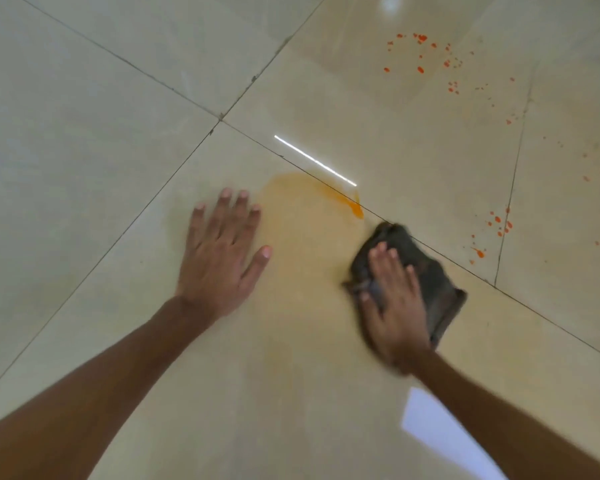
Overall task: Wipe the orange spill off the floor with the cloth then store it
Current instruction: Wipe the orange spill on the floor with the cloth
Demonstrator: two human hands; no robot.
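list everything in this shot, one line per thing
floor: one, glossy beige tiles with dark grout lines, fills the view
smear: one, pale orange, centre, between the hands, brightest along a grout line
drops: many, bright orange, scattered upper right and right of the cloth
cloth: one, dark grey, crumpled, right of the smear
reflections: two, white, a thin streak above the smear and a pale patch lower right
left hand: one, flat on the floor, fingers spread, left of the smear
right hand: one, blurred, pressing flat on the cloth

Two hands (219,261) (397,317), one cloth (442,289)
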